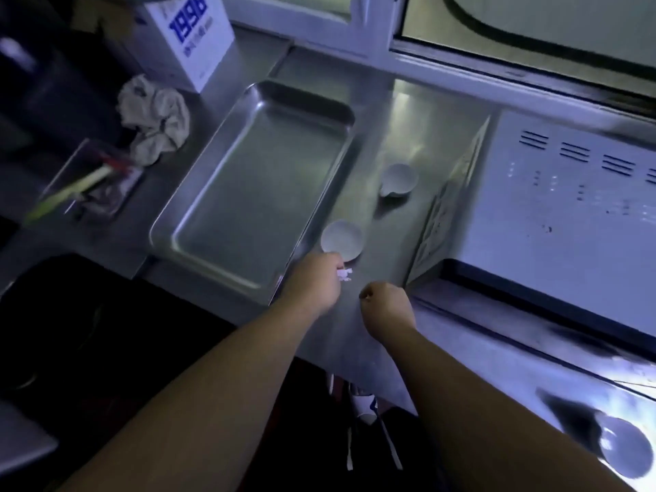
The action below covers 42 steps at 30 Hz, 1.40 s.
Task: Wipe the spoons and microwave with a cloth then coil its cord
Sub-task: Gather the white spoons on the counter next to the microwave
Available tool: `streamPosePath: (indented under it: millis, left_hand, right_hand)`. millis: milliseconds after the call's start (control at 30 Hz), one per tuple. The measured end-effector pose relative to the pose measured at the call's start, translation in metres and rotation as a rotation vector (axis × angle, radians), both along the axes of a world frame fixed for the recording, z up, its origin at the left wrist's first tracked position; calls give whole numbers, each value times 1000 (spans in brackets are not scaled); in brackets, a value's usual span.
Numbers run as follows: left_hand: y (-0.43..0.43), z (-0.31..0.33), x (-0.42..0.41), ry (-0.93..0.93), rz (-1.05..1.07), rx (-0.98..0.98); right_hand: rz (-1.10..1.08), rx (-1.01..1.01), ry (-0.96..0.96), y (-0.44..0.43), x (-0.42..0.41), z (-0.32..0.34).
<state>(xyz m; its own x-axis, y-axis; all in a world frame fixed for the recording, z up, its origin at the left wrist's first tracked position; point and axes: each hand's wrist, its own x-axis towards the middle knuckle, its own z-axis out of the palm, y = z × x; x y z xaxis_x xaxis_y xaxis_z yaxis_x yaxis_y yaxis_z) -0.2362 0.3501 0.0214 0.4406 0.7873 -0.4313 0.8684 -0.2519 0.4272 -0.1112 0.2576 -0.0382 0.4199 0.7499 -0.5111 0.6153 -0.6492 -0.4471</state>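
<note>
- The fingers of the left hand [312, 284] are curled and pinch the short handle of the near ceramic spoon [342, 240]. A white bit of the handle shows past the knuckles, but the fingertips themselves are hidden behind the hand.
- The right hand [387, 307] is closed into a fist just beside the left one, and I see nothing inside it.
- What I fear first: the pinch is on the end of a smooth glazed handle. If I lift fast, the bowl can swing down, slip out and chip on the steel counter [394, 111].
- The spoon bowl touches, or almost touches, the rim of the steel tray [255, 179]. A sideways pull could knock it against that rim.
- No hand has the cloth. Wiping cannot begin until the free right hand fetches it, and a reach across could brush the held spoon.
- The near spoon lies directly ahead of the left fingers, between the tray and the microwave [568, 193].
- The far ceramic spoon [398, 179] lies further back on the counter, well apart from both hands and near the side of the microwave.
- The crumpled cloth [154, 118] lies far to the left, beyond the tray and beside a white box [191, 37], the most distant thing from the fingers.
- The microwave stands close to the right of the right hand. I cannot find its cord in this view.
</note>
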Motion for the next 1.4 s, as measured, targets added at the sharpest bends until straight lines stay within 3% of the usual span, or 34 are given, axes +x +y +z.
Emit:
streamPosePath:
  millis: [333, 567, 800, 1100, 1400]
  left_hand:
    - [-119, -10, -123, -5, 440, -212]
    - [-172, -46, -206, -46, 676, -221]
    - [-220, -83, -279, -150, 973, -203]
    - [-250, -137, -338, -162, 1020, -244]
    - [-243, -234, -344, -138, 1108, -319]
  right_hand:
    - [275, -20, 131, -52, -76, -3]
    - [502, -17, 97, -69, -140, -15]
    - [590, -14, 80, -91, -214, -31]
    - [650, -32, 3, -99, -275, -94]
    - [698, -57, 6, -73, -286, -183]
